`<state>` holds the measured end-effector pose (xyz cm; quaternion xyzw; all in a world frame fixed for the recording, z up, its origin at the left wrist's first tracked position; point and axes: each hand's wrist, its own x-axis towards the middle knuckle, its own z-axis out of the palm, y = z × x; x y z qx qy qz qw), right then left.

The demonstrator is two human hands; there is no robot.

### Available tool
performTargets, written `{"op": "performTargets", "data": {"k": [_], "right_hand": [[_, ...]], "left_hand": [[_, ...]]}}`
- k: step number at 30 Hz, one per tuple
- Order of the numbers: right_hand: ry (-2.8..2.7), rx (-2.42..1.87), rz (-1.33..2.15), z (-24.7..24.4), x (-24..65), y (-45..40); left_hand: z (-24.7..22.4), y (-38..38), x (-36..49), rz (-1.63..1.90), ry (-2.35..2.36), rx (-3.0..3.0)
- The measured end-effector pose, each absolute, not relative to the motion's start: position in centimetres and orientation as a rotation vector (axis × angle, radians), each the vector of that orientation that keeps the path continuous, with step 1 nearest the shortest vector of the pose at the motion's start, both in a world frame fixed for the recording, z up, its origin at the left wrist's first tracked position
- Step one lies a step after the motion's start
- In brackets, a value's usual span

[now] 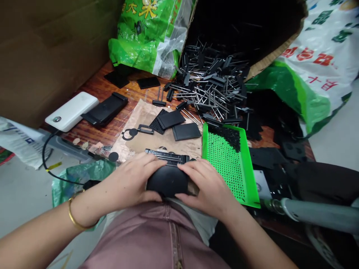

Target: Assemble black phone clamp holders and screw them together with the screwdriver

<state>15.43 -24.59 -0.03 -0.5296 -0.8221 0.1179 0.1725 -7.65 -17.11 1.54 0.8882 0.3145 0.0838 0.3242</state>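
Close to my body, both hands grip a black plastic piece (167, 180) that looks like a phone stand, with a smooth flat panel and a ridged far edge. My left hand (137, 175) holds its left side, fingers on top and thumb at the near edge. On the right side, my right hand (206, 183) grips it the same way. Beyond it on a worn board (140, 145) lie a flat black panel (186, 131), another black panel (171, 118), a small black frame (146, 129) and a thin black ring (129, 134).
A green perforated tray (230, 170) with small black bits stands right. Behind it, many black pieces with metal rods (207, 89) spill from a cardboard box (276, 52). At left lie a white power bank (71, 111) and a similar black stand (106, 108). A grey tube (316, 215) juts in.
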Motion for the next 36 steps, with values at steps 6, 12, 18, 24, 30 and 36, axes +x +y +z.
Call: {"op": "performTargets", "data": {"k": [6, 12, 18, 24, 30, 36], "right_hand": [[-2.350, -1.533, 0.218, -0.6, 15.3, -21.8], [-2.373, -1.607, 0.261, -0.9, 15.2, -21.2], [-2.372, -1.637, 0.273, -1.0, 15.3, -21.2], [-2.377, -1.666, 0.283, -0.9, 15.3, -21.2], [-2.388, -1.674, 0.294, -0.7, 15.3, -21.1], [-2.387, -1.672, 0.312, -0.7, 15.3, -21.0]], "left_hand": [[0.4, -15.2, -6.9, 0.291, 0.881, 2.605], [-1.0, -14.5, -6.5, 0.291, 0.897, 2.613], [-1.4, -14.2, -6.4, 0.295, 0.874, 2.614], [-1.6, -14.0, -6.2, 0.272, 0.877, 2.596], [-1.9, -13.7, -6.2, 0.256, 0.866, 2.557], [-2.0, -13.4, -6.3, 0.244, 0.851, 2.524]]}}
